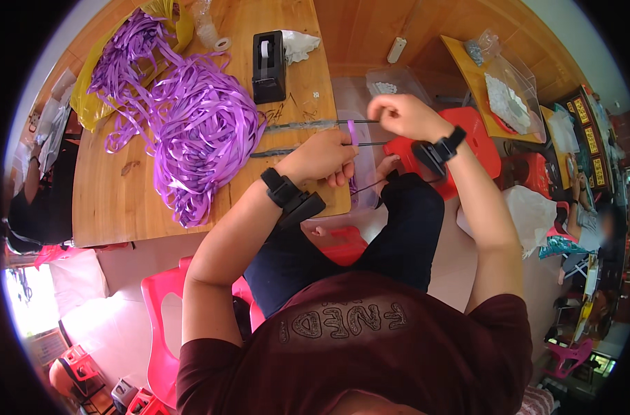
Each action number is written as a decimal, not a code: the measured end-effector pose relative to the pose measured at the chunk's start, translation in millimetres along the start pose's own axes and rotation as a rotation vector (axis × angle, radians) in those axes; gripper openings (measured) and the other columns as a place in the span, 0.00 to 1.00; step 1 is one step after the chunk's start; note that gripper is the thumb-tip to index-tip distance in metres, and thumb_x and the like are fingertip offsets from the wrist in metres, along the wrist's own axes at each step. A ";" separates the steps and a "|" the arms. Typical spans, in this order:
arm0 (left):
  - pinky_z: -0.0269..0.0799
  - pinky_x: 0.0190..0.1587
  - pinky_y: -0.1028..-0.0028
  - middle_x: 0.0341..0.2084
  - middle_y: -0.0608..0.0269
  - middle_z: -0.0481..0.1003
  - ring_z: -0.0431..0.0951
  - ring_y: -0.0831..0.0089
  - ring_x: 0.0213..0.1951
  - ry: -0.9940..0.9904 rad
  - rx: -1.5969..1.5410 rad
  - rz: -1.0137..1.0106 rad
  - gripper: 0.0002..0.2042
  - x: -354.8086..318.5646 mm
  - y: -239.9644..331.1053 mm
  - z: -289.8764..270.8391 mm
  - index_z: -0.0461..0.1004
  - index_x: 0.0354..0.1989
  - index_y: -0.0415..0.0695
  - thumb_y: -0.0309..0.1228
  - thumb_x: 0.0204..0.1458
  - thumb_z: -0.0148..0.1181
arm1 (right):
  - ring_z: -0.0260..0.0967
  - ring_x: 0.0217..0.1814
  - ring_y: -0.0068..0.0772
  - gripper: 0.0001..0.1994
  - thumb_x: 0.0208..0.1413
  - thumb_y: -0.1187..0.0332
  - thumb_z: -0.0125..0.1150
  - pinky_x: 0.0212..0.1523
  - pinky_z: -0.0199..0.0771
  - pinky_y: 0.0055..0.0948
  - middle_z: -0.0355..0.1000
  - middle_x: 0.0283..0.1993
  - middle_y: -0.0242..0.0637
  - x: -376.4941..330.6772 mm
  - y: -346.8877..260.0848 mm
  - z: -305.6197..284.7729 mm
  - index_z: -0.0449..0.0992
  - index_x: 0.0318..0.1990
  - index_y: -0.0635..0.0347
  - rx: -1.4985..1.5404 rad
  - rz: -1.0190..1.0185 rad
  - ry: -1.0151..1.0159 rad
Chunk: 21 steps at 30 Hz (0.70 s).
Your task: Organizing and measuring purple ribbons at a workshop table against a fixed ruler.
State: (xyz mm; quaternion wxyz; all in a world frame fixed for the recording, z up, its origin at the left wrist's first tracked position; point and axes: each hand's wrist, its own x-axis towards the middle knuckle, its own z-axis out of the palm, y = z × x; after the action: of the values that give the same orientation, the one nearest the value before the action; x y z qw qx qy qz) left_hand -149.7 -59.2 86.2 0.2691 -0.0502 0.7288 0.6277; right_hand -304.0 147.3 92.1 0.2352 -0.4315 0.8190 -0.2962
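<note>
Two thin dark rods [367,144] lie taped along the wooden table and stick out past its right edge. A short band of purple ribbon [353,133] sits across them. My left hand [320,159] is by the table edge, its thumb and fingertips pinched at the ribbon. Over the tip of the far rod, my right hand [406,116] has its fingers curled; whatever lies in them cannot be made out. A big tangled heap of purple ribbon [207,128] lies on the table left of my left hand.
The wooden table [121,218] carries a black tape dispenser [268,68], crumpled white tissue [299,45] and a yellow bag [86,104] with more ribbon. A clear plastic bin [363,190] stands beside its right edge. Red stools [477,149] and a side table [463,66] are to the right.
</note>
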 end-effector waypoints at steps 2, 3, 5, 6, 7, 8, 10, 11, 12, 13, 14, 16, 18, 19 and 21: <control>0.67 0.16 0.80 0.20 0.65 0.74 0.73 0.79 0.16 0.006 -0.001 -0.007 0.10 -0.2 1.2 0.5 0.69 0.33 0.41 0.34 0.64 0.49 | 0.63 0.29 0.14 0.08 0.56 0.73 0.55 0.29 0.64 0.20 0.73 0.31 0.25 -13.3 31.1 11.3 0.78 0.41 0.59 0.236 0.091 0.073; 0.67 0.16 0.80 0.20 0.65 0.74 0.74 0.79 0.16 0.012 -0.002 -0.011 0.11 -0.5 1.5 0.6 0.69 0.32 0.42 0.34 0.65 0.50 | 0.65 0.31 0.14 0.07 0.57 0.73 0.56 0.30 0.65 0.19 0.73 0.32 0.25 -20.9 40.4 23.2 0.78 0.41 0.59 0.405 0.131 0.096; 0.67 0.16 0.80 0.20 0.65 0.74 0.73 0.79 0.16 0.015 -0.002 -0.021 0.11 -3.4 1.8 -0.6 0.69 0.33 0.41 0.34 0.65 0.50 | 0.68 0.35 0.17 0.08 0.58 0.69 0.60 0.35 0.68 0.20 0.75 0.36 0.28 -24.5 38.6 47.7 0.78 0.43 0.58 0.597 0.214 0.043; 0.67 0.17 0.80 0.20 0.66 0.74 0.73 0.79 0.16 0.016 -0.004 -0.026 0.11 -4.4 1.1 -1.7 0.69 0.33 0.41 0.34 0.65 0.50 | 0.70 0.38 0.20 0.10 0.59 0.67 0.61 0.39 0.70 0.22 0.75 0.39 0.30 -22.7 30.8 61.7 0.78 0.45 0.59 0.876 0.269 0.025; 0.67 0.17 0.80 0.20 0.66 0.74 0.73 0.79 0.16 0.020 -0.002 -0.032 0.11 -4.6 -0.5 -2.8 0.69 0.33 0.41 0.34 0.65 0.50 | 0.71 0.40 0.23 0.12 0.61 0.64 0.61 0.42 0.71 0.25 0.76 0.43 0.32 -18.2 23.5 72.4 0.77 0.47 0.61 1.155 0.323 0.005; 0.67 0.17 0.80 0.20 0.66 0.74 0.73 0.80 0.17 0.014 -0.017 -0.018 0.10 -3.5 -2.3 -3.1 0.70 0.34 0.41 0.34 0.65 0.50 | 0.71 0.40 0.23 0.12 0.61 0.64 0.61 0.42 0.71 0.25 0.76 0.43 0.32 -12.9 20.8 81.1 0.77 0.47 0.61 1.162 0.321 0.004; 0.67 0.17 0.81 0.20 0.66 0.74 0.73 0.80 0.17 0.009 -0.030 -0.011 0.10 -3.2 -3.0 -3.0 0.70 0.35 0.41 0.34 0.65 0.50 | 0.75 0.45 0.31 0.17 0.64 0.60 0.59 0.47 0.76 0.31 0.76 0.49 0.36 -3.5 23.4 99.3 0.74 0.53 0.62 1.466 0.174 -0.018; 0.67 0.17 0.81 0.20 0.66 0.73 0.73 0.80 0.17 -0.002 -0.026 -0.011 0.10 -2.9 1.5 -1.4 0.70 0.36 0.40 0.34 0.65 0.50 | 0.75 0.45 0.31 0.17 0.64 0.60 0.59 0.47 0.76 0.31 0.76 0.49 0.36 -0.1 35.8 105.1 0.74 0.53 0.62 1.470 0.170 -0.013; 0.67 0.17 0.81 0.20 0.66 0.73 0.73 0.80 0.17 -0.012 -0.023 -0.011 0.10 -2.3 4.7 -0.1 0.70 0.37 0.40 0.34 0.65 0.49 | 0.75 0.46 0.31 0.16 0.65 0.61 0.58 0.47 0.77 0.32 0.76 0.48 0.36 5.8 49.8 110.8 0.74 0.54 0.62 1.495 0.109 -0.037; 0.67 0.17 0.81 0.20 0.66 0.73 0.73 0.80 0.17 -0.010 -0.021 -0.015 0.10 -2.2 4.8 0.2 0.70 0.37 0.40 0.34 0.65 0.49 | 0.76 0.46 0.32 0.16 0.65 0.62 0.57 0.47 0.77 0.32 0.76 0.47 0.37 10.3 55.4 115.1 0.73 0.55 0.62 1.520 0.049 -0.067; 0.67 0.17 0.81 0.20 0.66 0.73 0.73 0.80 0.17 -0.012 -0.024 -0.014 0.10 -1.9 4.9 0.4 0.71 0.38 0.40 0.34 0.65 0.49 | 0.76 0.46 0.32 0.16 0.65 0.62 0.57 0.47 0.77 0.32 0.76 0.47 0.37 12.1 60.9 119.8 0.73 0.55 0.62 1.523 0.046 -0.068; 0.67 0.17 0.81 0.20 0.66 0.73 0.74 0.80 0.17 -0.012 -0.027 -0.016 0.10 -2.1 4.1 0.2 0.71 0.40 0.39 0.34 0.65 0.49 | 0.77 0.46 0.32 0.16 0.65 0.62 0.57 0.49 0.78 0.32 0.76 0.48 0.39 15.5 62.4 126.3 0.73 0.54 0.62 1.570 0.039 -0.119; 0.67 0.17 0.81 0.20 0.67 0.73 0.73 0.81 0.17 -0.014 -0.029 -0.021 0.11 -3.2 2.4 -0.7 0.71 0.45 0.38 0.33 0.65 0.48 | 0.77 0.47 0.31 0.15 0.65 0.63 0.57 0.49 0.78 0.32 0.77 0.49 0.39 18.8 54.2 131.1 0.73 0.54 0.62 1.605 0.026 -0.157; 0.67 0.17 0.81 0.20 0.67 0.73 0.73 0.81 0.17 -0.014 -0.029 -0.024 0.11 -3.8 2.1 -0.7 0.71 0.45 0.38 0.33 0.65 0.48 | 0.77 0.48 0.30 0.15 0.65 0.63 0.57 0.50 0.78 0.32 0.77 0.49 0.39 19.4 48.3 130.7 0.73 0.54 0.62 1.638 0.013 -0.189; 0.66 0.17 0.82 0.20 0.67 0.73 0.73 0.82 0.16 -0.010 -0.035 -0.040 0.13 -4.9 2.0 -0.7 0.71 0.50 0.38 0.32 0.65 0.47 | 0.77 0.48 0.30 0.15 0.65 0.64 0.56 0.50 0.78 0.32 0.77 0.50 0.38 21.2 39.4 125.0 0.73 0.55 0.62 1.594 0.003 -0.186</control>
State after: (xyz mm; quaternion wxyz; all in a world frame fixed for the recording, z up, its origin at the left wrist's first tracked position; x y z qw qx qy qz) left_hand -146.6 -60.7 90.3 0.2845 -0.0663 0.7153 0.6349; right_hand -257.3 111.9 -27.0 0.5403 -0.1556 0.3385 -0.7545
